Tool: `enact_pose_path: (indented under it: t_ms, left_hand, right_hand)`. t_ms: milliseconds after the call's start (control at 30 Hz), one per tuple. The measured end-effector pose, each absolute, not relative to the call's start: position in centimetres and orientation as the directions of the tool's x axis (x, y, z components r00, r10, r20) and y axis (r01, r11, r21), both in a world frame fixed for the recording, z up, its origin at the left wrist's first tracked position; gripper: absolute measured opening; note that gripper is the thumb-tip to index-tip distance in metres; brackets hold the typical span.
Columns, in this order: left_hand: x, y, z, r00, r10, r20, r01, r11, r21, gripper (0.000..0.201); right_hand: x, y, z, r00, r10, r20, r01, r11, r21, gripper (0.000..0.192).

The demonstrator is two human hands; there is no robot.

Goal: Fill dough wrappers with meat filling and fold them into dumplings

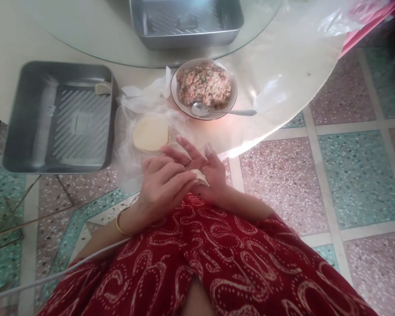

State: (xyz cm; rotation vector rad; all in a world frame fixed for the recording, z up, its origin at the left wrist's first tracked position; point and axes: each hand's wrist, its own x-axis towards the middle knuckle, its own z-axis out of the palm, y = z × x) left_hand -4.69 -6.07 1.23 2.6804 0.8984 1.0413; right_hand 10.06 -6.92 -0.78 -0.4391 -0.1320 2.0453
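A small pale dumpling lies in the palm of my right hand, whose outer fingers are stretched apart and whitened with flour at the tips. My left hand, with a gold bangle at the wrist, reaches over it, its fingers closed on the dumpling's edge. Most of the dumpling is hidden under the left fingers. Just beyond the hands is a stack of round dough wrappers on a clear plastic bag. Behind it stands a bowl of minced filling, with a metal spoon resting across its near rim.
A grey metal tray at the left holds one folded dumpling in its far right corner. Another grey tray stands on the glass turntable. The table's curved edge runs along the right. A white cable crosses at lower left.
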Motion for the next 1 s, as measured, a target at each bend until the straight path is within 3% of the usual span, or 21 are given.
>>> enact_pose_path:
  t_ms: [200, 333, 600, 1000]
  left_hand:
    - [-4.6, -6.1, 1.5, 0.587, 0.572, 0.572, 0.500, -0.813, 0.300, 0.008]
    - [-4.3, -5.9, 1.4, 0.593, 0.578, 0.561, 0.498, -0.810, 0.308, 0.019]
    - [-4.1, -5.6, 1.1, 0.604, 0.572, 0.555, 0.480, -0.817, 0.320, 0.010]
    - [-4.0, -5.4, 1.2, 0.642, 0.541, 0.542, 0.423, -0.841, 0.338, 0.014]
  right_hand:
    - [10.1, -7.0, -0.7, -0.449, 0.858, -0.250, -0.834, -0.503, -0.228, 0.052]
    - [9.9, -7.0, -0.3, -0.442, 0.863, -0.243, -0.843, -0.493, -0.215, 0.048]
    - [10.0, -6.9, -0.5, -0.438, 0.850, -0.292, -0.826, -0.509, -0.242, 0.062]
    - [10.5, -6.8, 0.3, -0.527, 0.787, -0.321, -0.800, -0.587, -0.126, 0.062]
